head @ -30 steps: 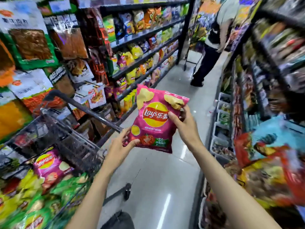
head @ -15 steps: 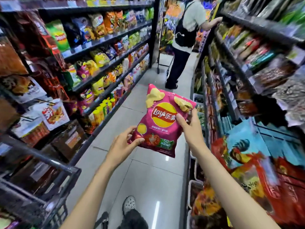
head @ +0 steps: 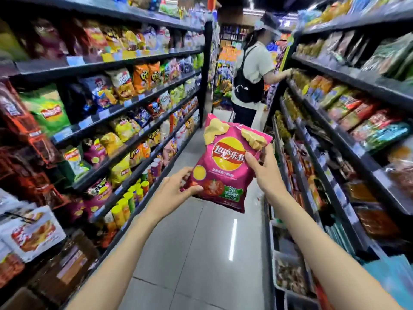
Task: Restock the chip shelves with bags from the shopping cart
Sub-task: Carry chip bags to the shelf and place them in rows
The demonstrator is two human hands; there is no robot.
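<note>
1. A pink bag of chips [head: 225, 166] is held up in mid-air over the aisle floor [head: 201, 253], between the two rows of shelving and level with the lower shelves.
2. Its front carries the red-and-yellow "Lay's" roundel with two Chinese characters beside the name, printed chips at the top corners, a tomato picture low down, and a green patch reading "-50"; the smaller print is too fine to read.
3. The left hand [head: 173, 193] grips the bag's lower left corner, thumb on the front and fingers curled behind.
4. The right hand [head: 264, 171] pinches the bag's right edge just below the top corner, thumb pressed on the front near the logo.
5. The left shelves [head: 125, 104] are packed with snack bags: a green bag [head: 48, 110] with a red Lay's-style label, orange bags [head: 146, 74] whose lettering looks like Cheetos though it is blurred, and yellow bags [head: 121, 128] on the tier below.
6. On the lowest left tier stand yellow-green chip tubes [head: 125, 204]; their labels are not legible.
7. White price tags run along the shelf edges, too blurred to read.
8. The right shelves [head: 335, 104] hold flat packets in red, green and orange, with writing that cannot be made out.
9. Down the aisle another person [head: 251, 79] with a black backpack reaches to the right shelves.
</note>
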